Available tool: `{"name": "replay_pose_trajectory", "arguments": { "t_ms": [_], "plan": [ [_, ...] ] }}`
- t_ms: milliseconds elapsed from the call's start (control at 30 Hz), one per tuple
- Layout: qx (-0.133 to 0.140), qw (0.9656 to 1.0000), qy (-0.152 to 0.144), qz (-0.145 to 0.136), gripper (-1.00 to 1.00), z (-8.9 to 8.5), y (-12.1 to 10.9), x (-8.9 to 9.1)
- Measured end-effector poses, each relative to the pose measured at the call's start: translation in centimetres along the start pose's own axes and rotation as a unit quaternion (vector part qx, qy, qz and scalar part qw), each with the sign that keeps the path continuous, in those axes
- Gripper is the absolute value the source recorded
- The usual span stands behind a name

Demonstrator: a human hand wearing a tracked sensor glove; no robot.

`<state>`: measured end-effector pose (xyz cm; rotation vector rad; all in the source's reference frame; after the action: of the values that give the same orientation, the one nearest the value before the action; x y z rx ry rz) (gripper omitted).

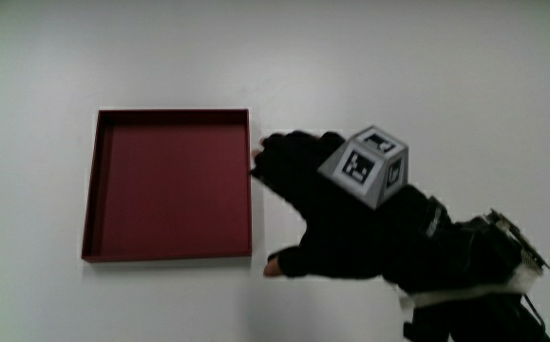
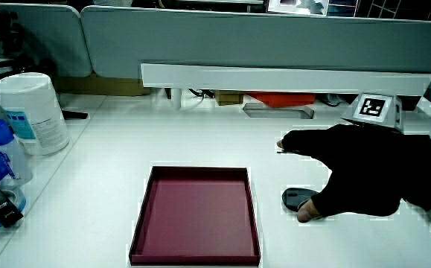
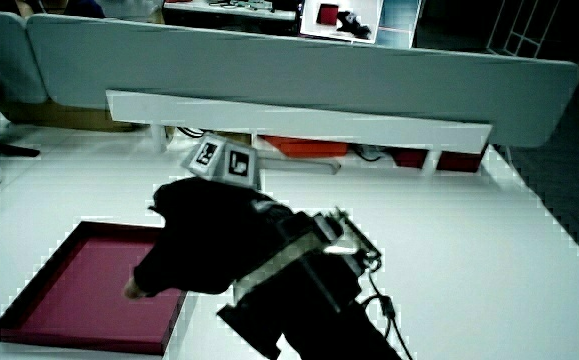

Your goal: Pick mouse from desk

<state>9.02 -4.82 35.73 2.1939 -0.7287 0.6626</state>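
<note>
Black-gloved, the hand (image 1: 336,204) lies low on the counter (image 1: 426,66) just beside the red tray (image 1: 170,185), fingers draped over the mouse (image 2: 298,197), thumb tucked at its near edge. Only a dark sliver of mouse shows beneath the palm in a side view. I judge the grip is closing, ready for lifting.

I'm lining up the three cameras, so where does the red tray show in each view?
Main view: the tray lies flat on the table, its rim beside the hand.
Side view: the tray lies beside the hand, nearer the person than the partition.
Side view: the tray is partly covered by the hand.
Shared landmark: the hand's patterned cube.
</note>
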Motion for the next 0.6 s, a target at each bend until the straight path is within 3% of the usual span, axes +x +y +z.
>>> {"name": "replay_pose_trajectory", "arguments": {
  "t_ms": [67, 333, 600],
  "plan": [
    [-0.004, 0.9993, 0.035, -0.013, 0.00, 0.7, 0.1, 0.4],
    [-0.004, 0.9958, 0.076, -0.051, 0.00, 1.2, 1.3, 3.7],
    [-0.002, 0.9906, 0.092, -0.101, 0.00, 0.7, 2.6, 6.9]
  ]
}}
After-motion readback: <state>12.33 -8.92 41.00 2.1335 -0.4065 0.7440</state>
